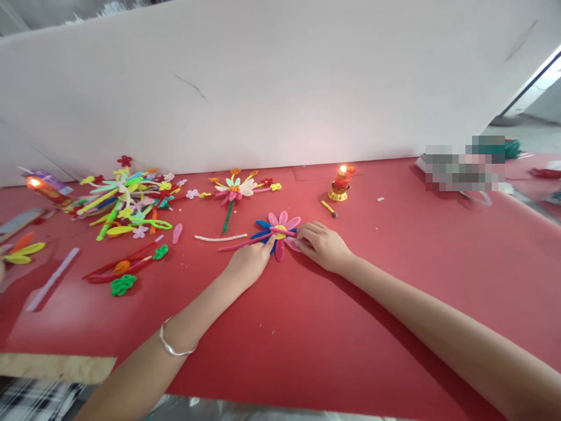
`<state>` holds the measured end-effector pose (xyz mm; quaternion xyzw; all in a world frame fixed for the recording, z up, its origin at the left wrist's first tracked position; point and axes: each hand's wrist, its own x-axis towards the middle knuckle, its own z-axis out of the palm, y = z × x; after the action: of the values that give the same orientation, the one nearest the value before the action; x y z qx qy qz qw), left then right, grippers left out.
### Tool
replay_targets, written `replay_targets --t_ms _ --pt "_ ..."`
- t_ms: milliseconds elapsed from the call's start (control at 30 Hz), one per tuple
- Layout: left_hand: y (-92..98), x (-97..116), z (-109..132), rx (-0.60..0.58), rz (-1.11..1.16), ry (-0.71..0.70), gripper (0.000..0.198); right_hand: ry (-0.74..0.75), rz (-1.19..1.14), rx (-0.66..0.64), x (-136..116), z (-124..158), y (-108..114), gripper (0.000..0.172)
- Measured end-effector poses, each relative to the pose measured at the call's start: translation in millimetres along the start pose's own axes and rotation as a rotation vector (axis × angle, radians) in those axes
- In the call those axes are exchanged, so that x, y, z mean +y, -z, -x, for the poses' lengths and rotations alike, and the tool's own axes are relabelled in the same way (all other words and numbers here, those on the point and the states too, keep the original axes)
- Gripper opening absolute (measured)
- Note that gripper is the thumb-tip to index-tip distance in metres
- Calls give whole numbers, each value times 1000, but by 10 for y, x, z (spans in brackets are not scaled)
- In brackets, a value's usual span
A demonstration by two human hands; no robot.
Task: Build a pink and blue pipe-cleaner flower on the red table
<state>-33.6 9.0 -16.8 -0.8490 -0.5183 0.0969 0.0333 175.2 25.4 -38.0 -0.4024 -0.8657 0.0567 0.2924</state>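
Flower (280, 227) with flat, fuzzy petals in pink and blue and a round yellow centre is laid on the red worktop (307, 345), between the two hands. Across its centre a thin, furry pink stem (231, 247) is passed, its free end stretched out to the left. The centre is pressed by the index finger of the left hand (250, 260); whether anything is gripped by that hand's other fingers cannot be told. The right end of the stem is pinched by the closed fingers of the right hand (325, 245).

A plush white strip (221, 237) is placed just left of the blue petals. Behind it, a second flower (235, 190) on a fluffy green stem (227, 216) is seen, tipped with small looped blossoms. A lit red candle (340, 180) is set in a shiny gold holder (338, 195), with a short yellow stub (328, 208) near it. The left side is crowded by a tangled pile (131, 196) of fuzzy pieces and a straight lilac strip (53, 279). The back is closed off by a smooth white board (263, 88).
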Motion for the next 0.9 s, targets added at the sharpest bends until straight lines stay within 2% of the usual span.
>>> replay_targets --t_ms 400,900 --pt "82 15 3 -3 11 8 48 -6 7 10 23 8 -25 28" --pt "165 81 -16 -76 -30 46 49 -22 7 4 -4 2 2 30"
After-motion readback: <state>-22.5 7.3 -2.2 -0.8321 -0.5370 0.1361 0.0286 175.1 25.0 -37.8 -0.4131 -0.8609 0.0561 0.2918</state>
